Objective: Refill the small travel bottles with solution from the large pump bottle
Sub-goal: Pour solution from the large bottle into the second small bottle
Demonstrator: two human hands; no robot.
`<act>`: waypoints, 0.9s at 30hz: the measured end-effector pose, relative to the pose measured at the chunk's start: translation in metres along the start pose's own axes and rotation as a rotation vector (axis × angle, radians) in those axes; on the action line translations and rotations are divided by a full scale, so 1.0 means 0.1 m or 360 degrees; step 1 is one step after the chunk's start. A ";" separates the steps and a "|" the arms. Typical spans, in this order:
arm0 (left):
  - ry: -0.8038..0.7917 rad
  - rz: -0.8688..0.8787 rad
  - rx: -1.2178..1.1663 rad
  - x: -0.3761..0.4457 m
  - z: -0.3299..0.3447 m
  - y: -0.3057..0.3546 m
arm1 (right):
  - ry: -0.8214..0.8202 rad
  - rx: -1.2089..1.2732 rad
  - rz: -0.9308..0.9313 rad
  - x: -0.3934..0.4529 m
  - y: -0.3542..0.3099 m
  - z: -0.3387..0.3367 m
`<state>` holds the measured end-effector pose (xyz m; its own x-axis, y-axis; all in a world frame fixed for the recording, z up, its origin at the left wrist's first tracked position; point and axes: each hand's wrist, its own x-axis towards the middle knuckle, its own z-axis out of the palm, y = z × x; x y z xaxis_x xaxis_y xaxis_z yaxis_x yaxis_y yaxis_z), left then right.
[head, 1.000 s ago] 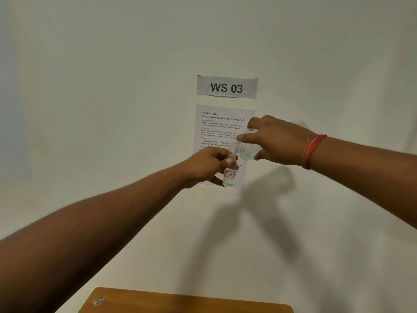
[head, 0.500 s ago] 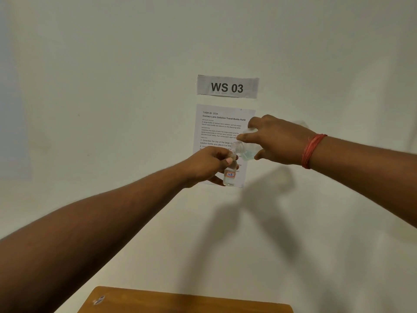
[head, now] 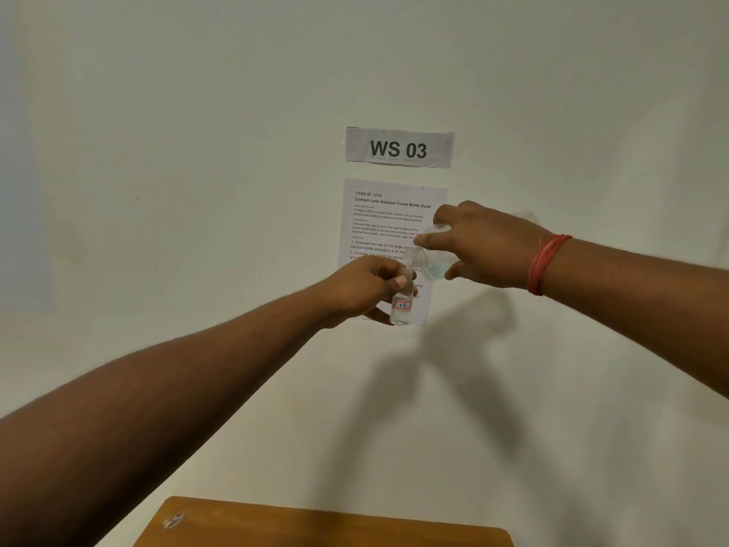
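Note:
My left hand (head: 365,288) holds a small clear travel bottle (head: 402,307) upright; it has a red-edged label and some clear liquid at its bottom. My right hand (head: 487,246) grips the large clear bottle (head: 432,260), tipped over to the left so its open neck sits just above the small bottle's mouth. Pale blue liquid lies in the large bottle's lower side. Both bottles are raised in front of the wall. Most of the large bottle is hidden by my fingers.
A printed instruction sheet (head: 388,219) and a "WS 03" sign (head: 399,148) are stuck on the pale wall behind the hands. A brown wooden table top (head: 327,525) shows at the bottom edge. A red thread band (head: 546,262) circles my right wrist.

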<state>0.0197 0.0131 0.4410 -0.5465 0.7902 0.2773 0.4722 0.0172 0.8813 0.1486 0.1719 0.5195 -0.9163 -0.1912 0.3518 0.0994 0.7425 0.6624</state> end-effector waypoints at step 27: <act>0.0044 -0.0004 0.0040 -0.29 0.33 -0.70 | 0.0170 0.1607 0.0822 -0.47 -0.56 1.30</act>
<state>0.0254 0.0093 0.3582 -0.5661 0.7731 0.2861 0.4879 0.0346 0.8722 0.1357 0.2228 0.3794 -0.8139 0.2696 0.5147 0.0531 0.9167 -0.3961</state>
